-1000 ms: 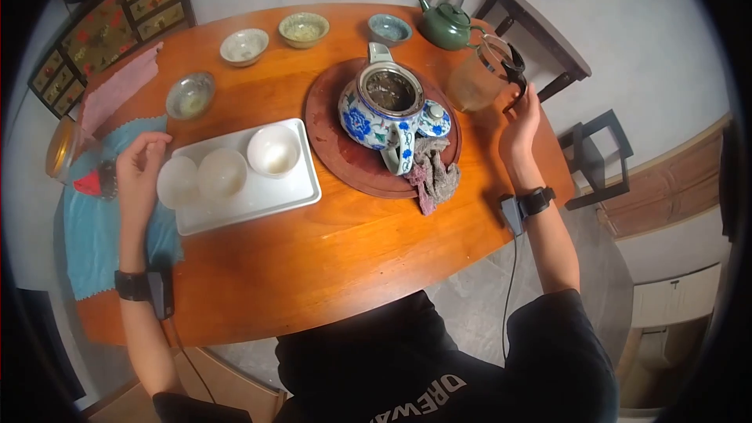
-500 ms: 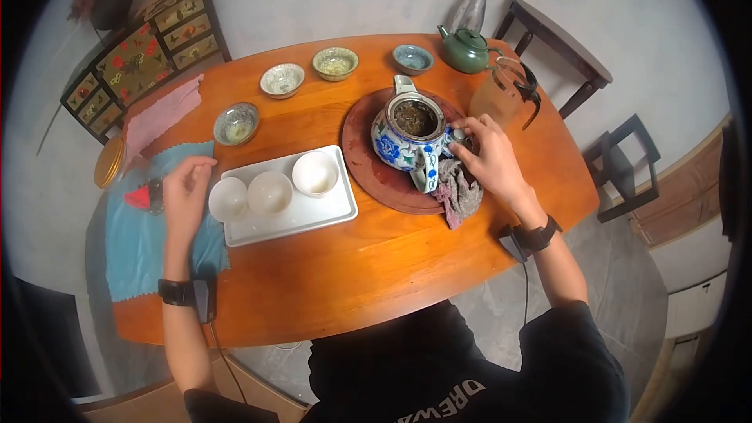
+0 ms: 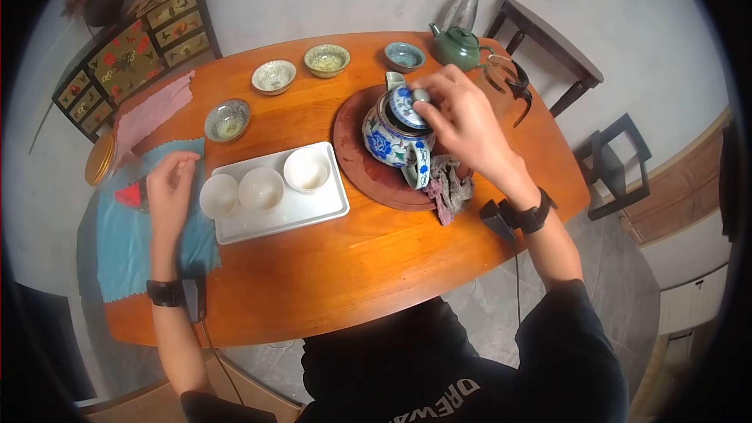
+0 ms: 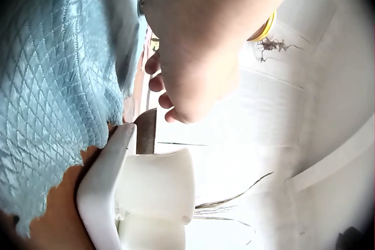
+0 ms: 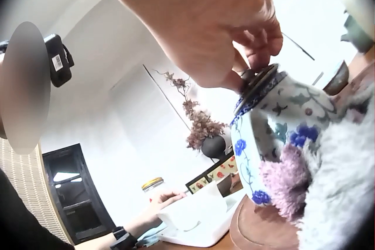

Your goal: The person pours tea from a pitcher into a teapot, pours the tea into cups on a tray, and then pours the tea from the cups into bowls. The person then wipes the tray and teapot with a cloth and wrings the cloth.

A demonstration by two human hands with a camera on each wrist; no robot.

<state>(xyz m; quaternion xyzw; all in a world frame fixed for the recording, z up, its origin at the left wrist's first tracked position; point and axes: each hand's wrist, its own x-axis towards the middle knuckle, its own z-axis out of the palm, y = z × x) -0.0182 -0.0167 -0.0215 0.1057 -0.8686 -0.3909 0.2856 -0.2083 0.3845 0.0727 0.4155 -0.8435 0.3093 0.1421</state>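
A blue-and-white teapot (image 3: pixel 384 141) (image 5: pixel 275 133) stands on a round dark wooden tray (image 3: pixel 356 168). My right hand (image 3: pixel 454 110) (image 5: pixel 234 33) pinches the knob of the teapot lid (image 3: pixel 406 106) (image 5: pixel 258 83) and holds it tilted on the pot's mouth. A crumpled purple-grey cloth (image 3: pixel 448 184) (image 5: pixel 316 185) lies beside the pot on the tray. My left hand (image 3: pixel 168 184) (image 4: pixel 187 68) rests with loosely curled fingers on a blue cloth (image 3: pixel 137 235) (image 4: pixel 53 86), beside a white tray (image 3: pixel 313 211) (image 4: pixel 108 185) that carries three white cups (image 3: pixel 261 188).
Several small glazed bowls (image 3: pixel 273 76) line the far side of the orange wooden table (image 3: pixel 352 266). A green teapot (image 3: pixel 457 45) and a glass pitcher (image 3: pixel 501 78) stand at the far right. A pink cloth (image 3: pixel 149 113) lies at the far left. Chairs (image 3: pixel 619 164) stand right.
My right hand left the glass pitcher, took the lid from the wooden tray beside the pot and brought it onto the teapot's mouth. The left hand stayed by the white tray.
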